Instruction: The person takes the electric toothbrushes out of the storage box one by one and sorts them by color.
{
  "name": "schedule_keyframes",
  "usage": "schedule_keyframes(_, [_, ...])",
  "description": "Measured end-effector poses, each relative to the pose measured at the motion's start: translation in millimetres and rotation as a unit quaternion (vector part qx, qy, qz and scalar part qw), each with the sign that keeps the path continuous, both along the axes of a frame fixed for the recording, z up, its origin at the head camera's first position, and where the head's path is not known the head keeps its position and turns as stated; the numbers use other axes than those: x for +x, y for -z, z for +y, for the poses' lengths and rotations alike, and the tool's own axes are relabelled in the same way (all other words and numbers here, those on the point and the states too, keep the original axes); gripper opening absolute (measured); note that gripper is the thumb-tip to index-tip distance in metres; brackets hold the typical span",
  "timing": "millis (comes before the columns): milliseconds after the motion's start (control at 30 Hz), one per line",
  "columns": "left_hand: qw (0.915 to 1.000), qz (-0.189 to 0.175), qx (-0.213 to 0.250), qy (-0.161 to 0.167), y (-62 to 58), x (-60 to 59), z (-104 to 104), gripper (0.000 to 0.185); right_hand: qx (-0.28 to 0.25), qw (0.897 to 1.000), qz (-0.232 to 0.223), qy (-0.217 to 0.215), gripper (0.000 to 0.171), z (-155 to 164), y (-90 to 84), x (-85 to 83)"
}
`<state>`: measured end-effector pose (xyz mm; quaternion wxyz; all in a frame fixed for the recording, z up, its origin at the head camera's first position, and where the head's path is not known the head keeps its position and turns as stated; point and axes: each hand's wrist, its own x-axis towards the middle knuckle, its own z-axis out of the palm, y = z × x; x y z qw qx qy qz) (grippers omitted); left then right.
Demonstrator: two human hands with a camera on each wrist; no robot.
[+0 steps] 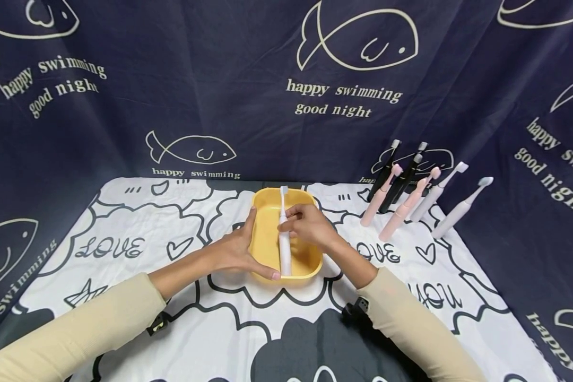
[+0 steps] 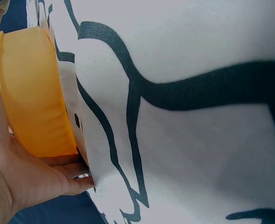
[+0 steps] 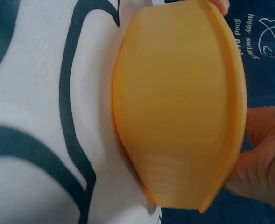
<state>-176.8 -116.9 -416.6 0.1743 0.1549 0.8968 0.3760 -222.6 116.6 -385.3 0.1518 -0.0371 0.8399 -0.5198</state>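
A yellow plastic tub [image 1: 266,233] sits at the middle of the table, and its outer wall fills the left wrist view [image 2: 34,93] and the right wrist view [image 3: 179,107]. My left hand [image 1: 239,250] grips the tub's left side, thumb on the near rim and a finger along the far rim; its palm [image 2: 16,182] lies against the wall. A pale pink electric toothbrush [image 1: 284,252] lies lengthwise in the tub, bristle head toward the back. My right hand [image 1: 307,225] pinches its neck from the right. Only part of that hand [image 3: 261,154] shows behind the tub.
Several electric toothbrushes, black [image 1: 401,178], pink [image 1: 405,208] and pale [image 1: 460,209], lean upright against the dark fish-print curtain [image 1: 267,79] at the back right. A white cloth with black cartoon print [image 1: 172,318] covers the table. The curtain walls in the back and both sides.
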Motion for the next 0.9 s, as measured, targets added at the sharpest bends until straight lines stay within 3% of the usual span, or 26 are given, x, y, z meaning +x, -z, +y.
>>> schedule_keyframes(533, [0.9999, 0.008, 0.009, 0.007, 1.3, -2.0, -1.9, 0.178, -0.104, 0.992, 0.064, 0.030, 0.051, 35.3, -8.3, 4.5])
schedule_keyframes(900, [0.9999, 0.006, 0.005, 0.010, 1.4, -1.8, -2.2, 0.175, -0.138, 0.984, 0.107, 0.036, 0.052, 54.7, -8.6, 6.2])
